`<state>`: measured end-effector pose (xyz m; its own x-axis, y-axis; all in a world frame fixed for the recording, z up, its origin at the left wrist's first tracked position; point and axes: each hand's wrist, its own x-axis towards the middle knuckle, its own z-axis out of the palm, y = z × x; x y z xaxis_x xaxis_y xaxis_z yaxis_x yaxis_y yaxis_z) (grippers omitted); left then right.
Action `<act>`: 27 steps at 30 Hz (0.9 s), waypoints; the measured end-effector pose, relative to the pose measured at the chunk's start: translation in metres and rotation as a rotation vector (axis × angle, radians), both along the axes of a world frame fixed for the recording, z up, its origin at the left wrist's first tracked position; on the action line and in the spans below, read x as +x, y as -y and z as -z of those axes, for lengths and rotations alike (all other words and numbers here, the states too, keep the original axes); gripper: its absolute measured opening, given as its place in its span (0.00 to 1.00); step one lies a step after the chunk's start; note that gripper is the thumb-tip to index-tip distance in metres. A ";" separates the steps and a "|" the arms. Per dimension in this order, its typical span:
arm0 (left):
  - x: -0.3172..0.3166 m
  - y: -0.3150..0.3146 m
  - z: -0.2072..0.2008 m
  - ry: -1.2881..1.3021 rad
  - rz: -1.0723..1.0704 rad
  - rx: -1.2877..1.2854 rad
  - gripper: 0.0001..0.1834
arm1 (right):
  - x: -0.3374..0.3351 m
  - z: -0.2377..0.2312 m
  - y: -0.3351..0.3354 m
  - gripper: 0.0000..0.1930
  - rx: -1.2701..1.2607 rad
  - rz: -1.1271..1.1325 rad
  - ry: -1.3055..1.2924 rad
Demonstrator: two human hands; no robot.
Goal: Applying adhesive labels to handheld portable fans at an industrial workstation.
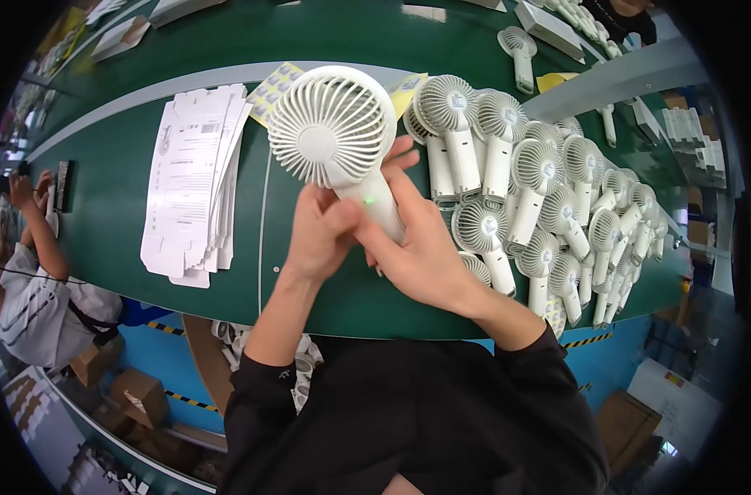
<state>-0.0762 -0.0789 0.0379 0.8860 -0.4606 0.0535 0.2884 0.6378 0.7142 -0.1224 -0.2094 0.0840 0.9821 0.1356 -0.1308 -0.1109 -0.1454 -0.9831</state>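
Both my hands hold one white handheld fan [317, 142] up over the green table, its round grille tilted to the upper left. A small green light glows on its handle. My right hand [421, 239] is wrapped round the handle from the right. My left hand [319, 227] is closed at the handle's left side, just below the grille, its thumb near the light. Nearest on the right lies a crowded group of similar white fans [481, 227]. To the left is a stack of flat white printed cartons [184, 186].
A yellow sticker sheet [270, 92] lies behind the held fan. A grey metal bar [614, 78] crosses at the upper right, with another fan [518, 56] beyond it. Other people are at the far left and upper right. Cardboard boxes [138, 398] stand below the table.
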 end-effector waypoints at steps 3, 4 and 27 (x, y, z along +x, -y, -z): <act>-0.006 0.000 0.002 -0.010 -0.056 -0.025 0.40 | -0.002 0.006 -0.010 0.23 -0.112 0.031 0.232; -0.006 -0.002 0.003 -0.002 -0.058 -0.005 0.39 | -0.004 0.006 -0.011 0.23 -0.126 0.022 0.241; 0.000 -0.065 0.056 -0.046 -0.575 0.735 0.09 | -0.021 0.050 0.009 0.16 0.385 0.227 -0.300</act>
